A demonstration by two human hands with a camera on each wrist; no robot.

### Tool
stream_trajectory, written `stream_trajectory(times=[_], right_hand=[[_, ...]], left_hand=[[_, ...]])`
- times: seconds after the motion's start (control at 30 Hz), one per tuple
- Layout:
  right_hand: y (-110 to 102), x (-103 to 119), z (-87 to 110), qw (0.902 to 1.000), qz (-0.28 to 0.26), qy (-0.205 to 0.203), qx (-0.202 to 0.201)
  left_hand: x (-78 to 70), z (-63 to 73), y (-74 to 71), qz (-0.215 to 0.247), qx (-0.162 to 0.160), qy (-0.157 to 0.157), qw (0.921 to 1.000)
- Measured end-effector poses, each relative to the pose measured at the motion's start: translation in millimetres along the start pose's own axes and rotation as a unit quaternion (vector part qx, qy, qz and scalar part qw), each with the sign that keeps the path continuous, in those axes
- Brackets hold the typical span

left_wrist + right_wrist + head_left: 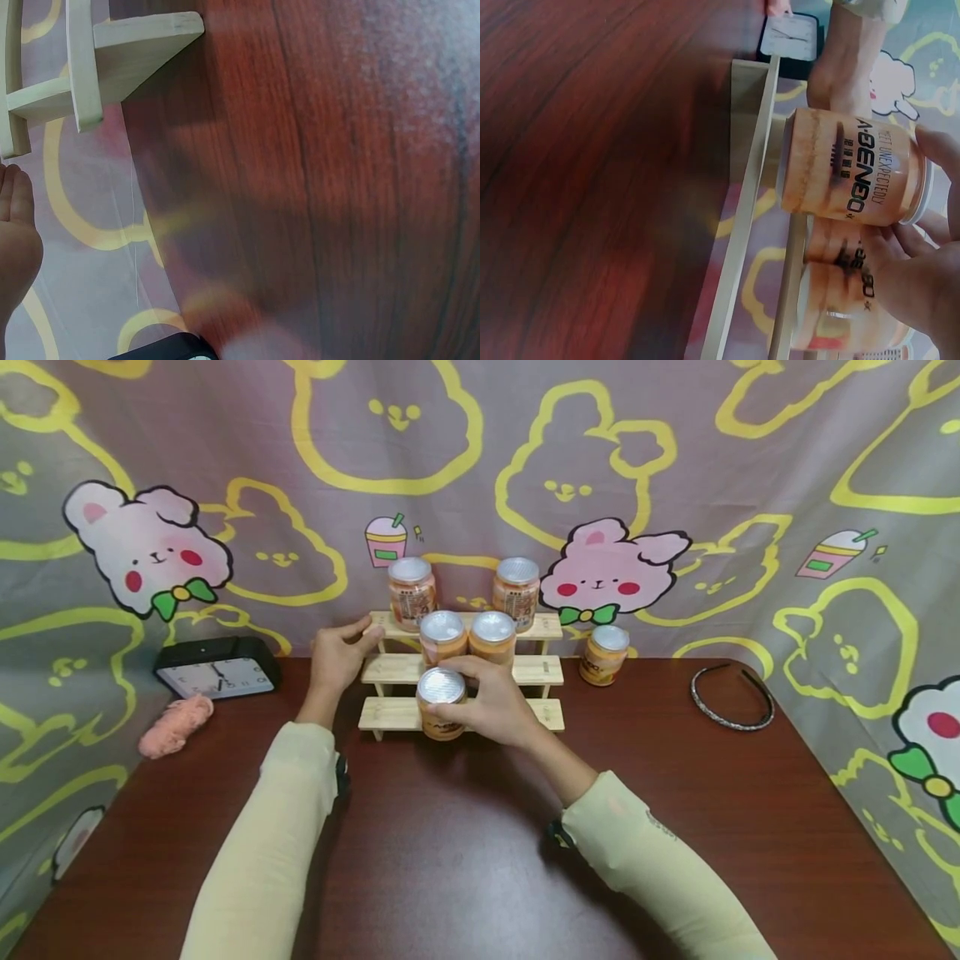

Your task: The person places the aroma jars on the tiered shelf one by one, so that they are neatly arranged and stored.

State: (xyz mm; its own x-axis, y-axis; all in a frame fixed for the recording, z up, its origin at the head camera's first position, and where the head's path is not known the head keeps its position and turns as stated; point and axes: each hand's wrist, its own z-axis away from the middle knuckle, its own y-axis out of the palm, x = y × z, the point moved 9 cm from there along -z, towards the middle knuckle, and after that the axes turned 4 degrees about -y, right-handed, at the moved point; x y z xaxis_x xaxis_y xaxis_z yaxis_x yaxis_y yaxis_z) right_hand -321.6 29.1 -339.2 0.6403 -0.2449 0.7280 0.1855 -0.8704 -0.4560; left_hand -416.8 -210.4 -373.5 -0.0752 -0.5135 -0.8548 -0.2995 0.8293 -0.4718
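Observation:
A three-tier wooden rack (378, 670) stands against the patterned cloth. My right hand (495, 703) grips a small orange can (844, 169) with a silver lid, thumb and fingers around its upper part. The can is upright at the bottom tier, left of the middle; whether its base touches the board cannot be made out. My left hand (337, 657) is at the left end of the top tier, its extended fingertips (22, 195) against or very near the board end. Two similar cans (492, 637) stand side by side on the middle tier, and two more (412, 595) stand apart on the top tier.
Another can (603, 656) stands on the brown table (450, 860) right of the rack. Farther right lies a glittery headband (731, 724). At the left are a black-framed clock (217, 670) and a pink yarn bundle (176, 727). Patterned cloth (480, 510) hangs behind and at both sides.

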Motion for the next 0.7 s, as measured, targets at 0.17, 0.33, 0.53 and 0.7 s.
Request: stream_trajectory(times=[0.17,0.33,0.53,0.7], right_hand=[[7,0,-2.3,0.9996,0.027,0.009,-0.009],[13,3,-6.5,0.9979,0.061,0.006,-0.019],[19,2,-9.0,0.9950,0.095,0.020,-0.026],[26,3,-10.7,0.9930,0.114,0.024,-0.022]], left_hand=[[-0.3,0.3,0.6,0.003,-0.001,-0.005,1.0000],[0.7,1.0,1.3,0.004,0.001,-0.010,0.9999],[0.4,0.7,1.0,-0.003,-0.001,-0.004,1.0000],[0.1,1.5,0.5,0.002,-0.002,-0.006,1.0000]])
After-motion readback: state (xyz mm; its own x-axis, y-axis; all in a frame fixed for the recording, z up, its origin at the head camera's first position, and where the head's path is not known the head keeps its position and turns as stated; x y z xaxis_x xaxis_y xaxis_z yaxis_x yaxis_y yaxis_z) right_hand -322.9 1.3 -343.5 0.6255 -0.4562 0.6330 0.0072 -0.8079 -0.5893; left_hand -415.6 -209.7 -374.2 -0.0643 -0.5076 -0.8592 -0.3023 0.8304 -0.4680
